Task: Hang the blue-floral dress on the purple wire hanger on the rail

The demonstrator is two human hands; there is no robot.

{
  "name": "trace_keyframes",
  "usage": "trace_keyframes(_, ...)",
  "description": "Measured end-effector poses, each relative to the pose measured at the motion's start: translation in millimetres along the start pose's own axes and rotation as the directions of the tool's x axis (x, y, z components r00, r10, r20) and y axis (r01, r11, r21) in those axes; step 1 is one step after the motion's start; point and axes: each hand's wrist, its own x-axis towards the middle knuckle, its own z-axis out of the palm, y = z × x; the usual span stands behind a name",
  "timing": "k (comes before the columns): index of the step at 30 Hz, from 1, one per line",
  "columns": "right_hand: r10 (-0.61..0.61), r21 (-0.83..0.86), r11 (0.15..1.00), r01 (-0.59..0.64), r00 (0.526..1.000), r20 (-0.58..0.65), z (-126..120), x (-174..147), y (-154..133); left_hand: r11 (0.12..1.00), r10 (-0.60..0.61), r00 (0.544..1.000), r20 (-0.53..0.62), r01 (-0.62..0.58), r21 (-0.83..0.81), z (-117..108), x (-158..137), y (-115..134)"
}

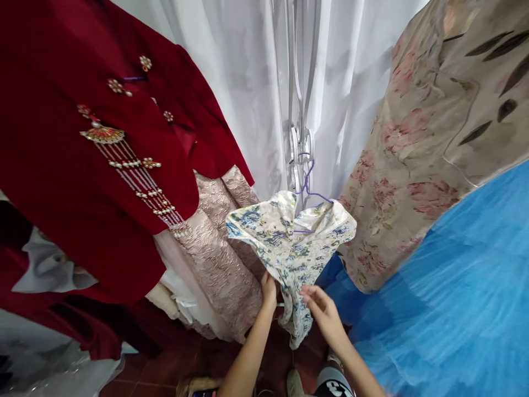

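A white short-sleeved blouse (285, 242) with a blue and green floral print hangs in front of me on a purple wire hanger (306, 184). My left hand (268, 291) is closed at the blouse's left side, some fingertips hidden by the cloth. My right hand (324, 311) pinches the blouse's right edge near the waist, thumb and forefinger close together. Below my hands the lower part of the blouse gathers into a narrow, folded bunch. The hanger's hook is up among white hooks (295, 143).
On the left hangs a dark red jacket (161, 165) with beaded ornaments, beside a pink brocade skirt (231, 264). A beige floral dress (397, 165) and blue tulle (450, 292) hang on the right. White curtains (243, 82) are behind; reddish floor tiles (144, 369) lie below.
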Motion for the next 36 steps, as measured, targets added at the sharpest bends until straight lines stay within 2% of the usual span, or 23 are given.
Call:
trace_keyframes(3,-0.026,-0.054,0.998,0.018,0.989,-0.147,-5,44,16,0.961,-0.234,0.963,-0.135,0.208,-0.18,4,-31,-30)
trace_keyframes(5,-0.056,-0.124,0.992,0.035,0.985,-0.164,1,72,20,0.917,-0.317,0.94,-0.125,0.27,-0.294,12,-52,-37)
trace_keyframes(8,-0.067,-0.199,0.98,0.027,0.978,-0.197,18,103,16,0.86,-0.334,0.942,-0.043,0.286,-0.423,29,-59,-32)
trace_keyframes(11,-0.075,-0.209,0.978,0.012,0.953,-0.293,34,122,6,0.839,-0.267,0.963,0.029,0.248,-0.484,38,-43,-17)
trace_keyframes(14,-0.082,-0.156,0.987,0.031,0.939,-0.333,36,126,-4,0.876,-0.113,0.994,-0.008,0.096,-0.472,34,-22,2)
trace_keyframes(18,-0.075,-0.069,0.996,0.06,0.968,-0.239,30,102,-13,0.937,0.098,0.983,-0.152,-0.143,-0.32,25,-2,30)
trace_keyframes(21,-0.021,0.05,0.998,0.029,0.989,-0.144,30,70,-22,0.937,0.208,0.964,-0.164,-0.245,-0.25,25,4,50)
trace_keyframes(24,0.007,0.142,0.99,0.013,0.99,-0.14,29,48,-39,0.933,0.249,0.962,-0.108,-0.268,-0.241,30,-2,62)
trace_keyframes(27,-0.038,0.162,0.984,0.077,0.972,-0.233,22,47,-72,0.929,0.285,0.956,-0.063,-0.292,-0.225,34,-17,67)
trace_keyframes(29,-0.087,0.141,0.981,0.133,0.952,-0.294,17,59,-101,0.927,0.302,0.952,-0.042,-0.304,-0.22,35,-27,68)
trace_keyframes(33,-0.179,0.12,0.968,0.218,0.945,-0.275,17,95,-157,0.947,0.277,0.961,0.018,-0.27,-0.175,39,-41,71)
trace_keyframes(36,-0.235,0.139,0.95,0.279,0.934,-0.27,19,118,-186,0.944,0.298,0.953,0.06,-0.284,-0.168,48,-50,68)
